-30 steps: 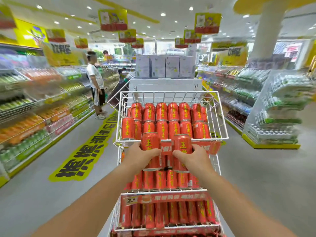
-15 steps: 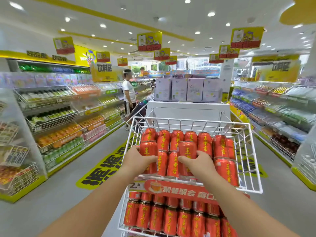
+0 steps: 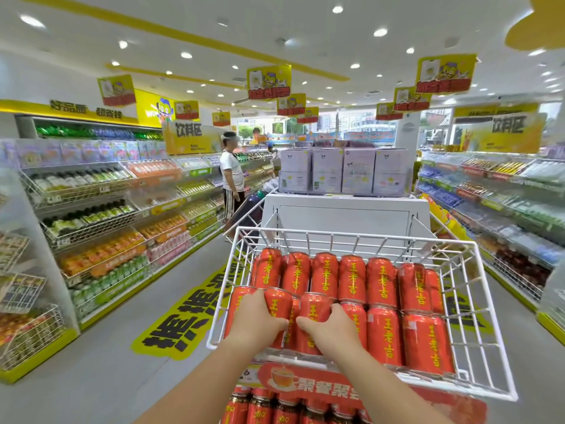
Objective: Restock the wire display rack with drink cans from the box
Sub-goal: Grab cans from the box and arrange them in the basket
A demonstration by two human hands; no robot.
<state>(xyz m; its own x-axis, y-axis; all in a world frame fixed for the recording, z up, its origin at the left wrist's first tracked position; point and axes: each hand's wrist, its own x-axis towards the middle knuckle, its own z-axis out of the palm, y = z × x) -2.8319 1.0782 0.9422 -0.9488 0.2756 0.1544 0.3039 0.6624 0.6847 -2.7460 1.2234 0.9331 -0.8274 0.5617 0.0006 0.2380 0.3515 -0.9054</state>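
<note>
Top basket (image 3: 360, 238), near left: our left grip (image 3: 255, 321) clamps the left can (image 3: 278, 302), our right grip (image 3: 331, 330) the right can (image 3: 315, 312); we should seat both upright, snug against the stocked row (image 3: 383, 335).

Hands: two, left hand (image 3: 256, 319) and right hand (image 3: 333, 327)
Held cans (image 3: 279, 301): two, one per hand
Back-row cans (image 3: 351, 276): seven
Front-row cans (image 3: 383, 335): at least six
Wire rack (image 3: 351, 237) tiers: two in view
Pale boxes (image 3: 327, 169): four abreast
Shopper (image 3: 231, 175): one
</note>
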